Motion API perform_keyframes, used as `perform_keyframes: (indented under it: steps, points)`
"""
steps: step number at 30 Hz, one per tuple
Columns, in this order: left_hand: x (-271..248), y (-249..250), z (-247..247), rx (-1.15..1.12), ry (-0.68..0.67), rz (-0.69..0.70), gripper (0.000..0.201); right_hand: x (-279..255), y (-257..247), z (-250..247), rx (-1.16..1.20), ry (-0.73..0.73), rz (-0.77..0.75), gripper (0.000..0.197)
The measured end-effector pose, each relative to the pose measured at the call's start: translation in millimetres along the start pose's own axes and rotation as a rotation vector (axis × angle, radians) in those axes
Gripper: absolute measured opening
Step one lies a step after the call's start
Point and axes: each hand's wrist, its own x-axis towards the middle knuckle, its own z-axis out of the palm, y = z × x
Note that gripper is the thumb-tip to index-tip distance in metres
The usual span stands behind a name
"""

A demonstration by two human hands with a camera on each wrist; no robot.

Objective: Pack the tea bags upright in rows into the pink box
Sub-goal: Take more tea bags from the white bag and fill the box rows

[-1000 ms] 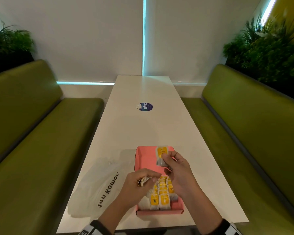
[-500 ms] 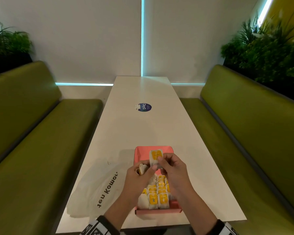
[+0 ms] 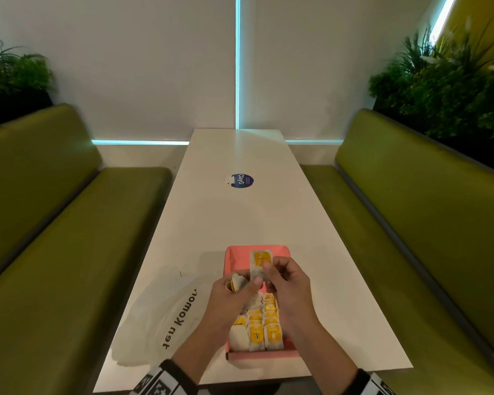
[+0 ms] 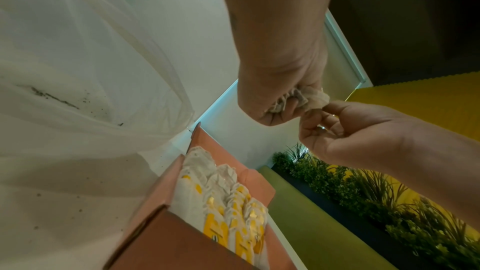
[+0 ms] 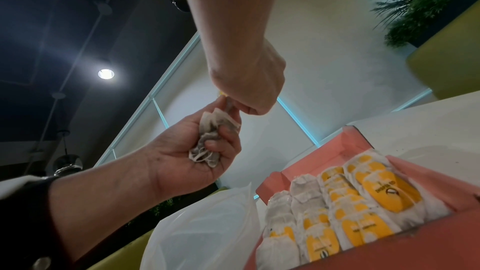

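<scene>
The pink box (image 3: 241, 252) lies at the near end of the white table, its near half filled with upright rows of tea bags (image 3: 264, 326) with yellow labels. Above the box my right hand (image 3: 280, 277) pinches one yellow-labelled tea bag (image 3: 260, 259) and holds it upright. My left hand (image 3: 234, 295) grips a crumpled bunch of tea bags (image 5: 209, 141) in its palm, and its fingertips touch the bottom of the upright bag. The left wrist view shows the bunch (image 4: 293, 98) in the left hand (image 4: 270, 93) and the right hand (image 4: 335, 128) pinching at it.
A white plastic bag (image 3: 157, 317) lies left of the box, touching it. A round blue sticker (image 3: 241, 180) sits mid-table. Green benches (image 3: 69, 238) flank the table on both sides, with plants behind them. The box's far half (image 3: 237, 265) holds no bags.
My right hand carried its tea bag from the box's far right over to the left hand. Both hands now meet on it above the box's middle.
</scene>
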Motion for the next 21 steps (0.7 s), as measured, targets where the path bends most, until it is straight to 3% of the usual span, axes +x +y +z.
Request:
perform_keyframes:
  steps: [5,11,17,21]
  points:
    - [0,-1,6,-0.025,-0.044,-0.006,0.028,0,3,0,0.019,0.013,0.013,0.002]
    - [5,-1,0,-0.029,0.010,0.014,0.008,2,-2,-6,0.027,0.032,0.006,0.004]
    - [5,-2,7,-0.022,-0.014,0.018,0.010,2,-1,-3,0.048,0.036,0.007,0.002]
    - [5,-3,11,-0.029,-0.026,0.018,0.026,1,1,-3,0.053,0.041,0.015,0.002]
